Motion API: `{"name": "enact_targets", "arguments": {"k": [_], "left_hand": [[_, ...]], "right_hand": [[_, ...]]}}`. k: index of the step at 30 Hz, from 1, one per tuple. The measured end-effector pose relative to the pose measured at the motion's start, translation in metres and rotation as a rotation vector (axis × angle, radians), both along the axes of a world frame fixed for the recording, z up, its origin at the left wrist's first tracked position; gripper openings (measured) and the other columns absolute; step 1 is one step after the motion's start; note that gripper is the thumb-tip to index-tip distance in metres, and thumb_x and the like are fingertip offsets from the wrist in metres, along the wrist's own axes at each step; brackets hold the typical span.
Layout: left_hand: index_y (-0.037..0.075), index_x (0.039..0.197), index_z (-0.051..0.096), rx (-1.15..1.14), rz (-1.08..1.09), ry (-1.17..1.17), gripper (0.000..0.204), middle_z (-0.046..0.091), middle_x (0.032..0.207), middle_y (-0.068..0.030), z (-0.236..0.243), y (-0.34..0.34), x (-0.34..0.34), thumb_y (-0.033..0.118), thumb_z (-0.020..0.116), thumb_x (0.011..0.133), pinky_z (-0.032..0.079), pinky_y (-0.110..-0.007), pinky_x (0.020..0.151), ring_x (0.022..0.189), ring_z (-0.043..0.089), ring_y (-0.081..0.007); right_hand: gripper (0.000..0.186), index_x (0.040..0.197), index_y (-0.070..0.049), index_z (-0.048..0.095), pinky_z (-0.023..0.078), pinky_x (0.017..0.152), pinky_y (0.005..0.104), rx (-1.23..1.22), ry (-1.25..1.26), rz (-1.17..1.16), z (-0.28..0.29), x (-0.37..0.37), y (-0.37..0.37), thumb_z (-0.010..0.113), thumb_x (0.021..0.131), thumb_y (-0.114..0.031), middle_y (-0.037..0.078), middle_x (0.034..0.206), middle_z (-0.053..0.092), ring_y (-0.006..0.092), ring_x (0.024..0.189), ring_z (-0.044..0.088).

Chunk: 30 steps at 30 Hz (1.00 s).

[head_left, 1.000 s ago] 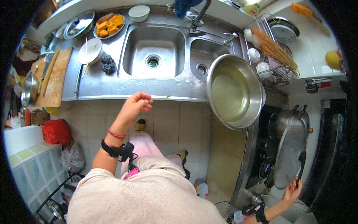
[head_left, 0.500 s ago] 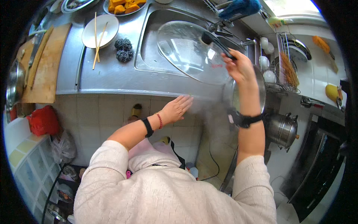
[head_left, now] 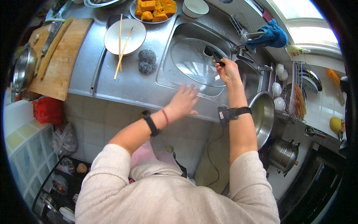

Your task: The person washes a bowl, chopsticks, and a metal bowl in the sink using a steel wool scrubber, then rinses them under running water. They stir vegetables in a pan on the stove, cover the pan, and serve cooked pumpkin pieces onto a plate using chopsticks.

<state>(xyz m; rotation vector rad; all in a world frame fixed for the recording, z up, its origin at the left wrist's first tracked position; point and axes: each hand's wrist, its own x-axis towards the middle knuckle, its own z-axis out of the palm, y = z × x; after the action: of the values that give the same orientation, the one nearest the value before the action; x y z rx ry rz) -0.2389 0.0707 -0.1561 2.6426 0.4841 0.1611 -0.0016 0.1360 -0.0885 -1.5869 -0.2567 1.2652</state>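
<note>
My right hand [head_left: 228, 71] grips the black handle of a clear glass pot lid [head_left: 190, 61], which lies over the steel sink [head_left: 164, 74]. Some droplets or mist show on the glass. With fingers spread and nothing in it, my left hand [head_left: 182, 101] hovers over the counter's front edge, left of my right forearm. Beside that forearm stands an uncovered steel pot [head_left: 264, 123] with pale liquid inside. To the left of the sink lie two dark steel-wool scourers [head_left: 147, 61]. A white bowl [head_left: 130, 37] holds a pair of chopsticks [head_left: 120, 52] laid across its rim.
At the left is a wooden cutting board [head_left: 72, 52] with a knife [head_left: 51, 37] on it. A plate of orange pumpkin chunks [head_left: 149, 15] and a white bowl [head_left: 195, 8] stand at the back. The tap [head_left: 242, 54] rises behind the sink, near a dish rack [head_left: 294, 100].
The lid and my right hand have moved away from the steel pot, left and over the sink. The pot is now exposed. My left hand has its fingers more spread, and the view has shifted.
</note>
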Motion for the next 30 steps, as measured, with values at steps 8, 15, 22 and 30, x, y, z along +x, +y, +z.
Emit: {"name": "enact_targets", "arguments": {"k": [8,15,22,30], "left_hand": [[0.003,0.107,0.063,-0.17,0.405,-0.424,0.03,0.055,0.122,-0.0167,0.002,-0.024,-0.049,0.005,0.065,0.077,0.041,-0.05,0.099,0.118,0.048,-0.0396],[0.001,0.107,0.061,-0.305,0.507,-0.428,0.033,0.057,0.107,-0.0167,0.007,0.026,-0.042,-0.006,0.058,0.074,0.047,-0.043,0.085,0.1,0.055,-0.0365],[0.005,0.129,0.056,-0.315,0.367,-0.447,0.041,0.052,0.138,-0.0142,0.089,0.066,-0.05,0.009,0.061,0.088,0.041,-0.039,0.104,0.125,0.052,-0.0267],[0.003,0.13,0.056,-0.263,0.605,-0.39,0.044,0.06,0.128,-0.0095,0.089,0.096,0.035,0.026,0.064,0.093,0.043,-0.032,0.094,0.11,0.058,-0.0216]], "right_hand": [[0.024,0.116,0.006,0.047,0.048,0.05,0.0234,-0.003,-0.033,-0.009,-0.064,-0.022,-0.014,0.045,0.093,-0.002,0.02,0.089,0.065,0.015,0.06,0.057],[0.035,0.132,0.003,0.039,0.054,0.06,0.03,-0.149,0.153,-0.06,-0.091,-0.032,-0.028,0.045,0.099,-0.01,0.024,0.104,0.062,0.022,0.075,0.063],[0.047,0.13,-0.006,0.053,0.054,0.082,0.0382,0.08,0.005,0.195,-0.016,-0.054,-0.111,0.061,0.094,-0.036,0.009,0.115,0.063,0.0224,0.095,0.063],[0.027,0.114,-0.002,0.063,0.054,0.08,0.0363,0.214,-1.037,-0.013,0.158,0.027,-0.38,0.062,0.09,-0.014,0.016,0.102,0.069,0.0231,0.093,0.068]]}}
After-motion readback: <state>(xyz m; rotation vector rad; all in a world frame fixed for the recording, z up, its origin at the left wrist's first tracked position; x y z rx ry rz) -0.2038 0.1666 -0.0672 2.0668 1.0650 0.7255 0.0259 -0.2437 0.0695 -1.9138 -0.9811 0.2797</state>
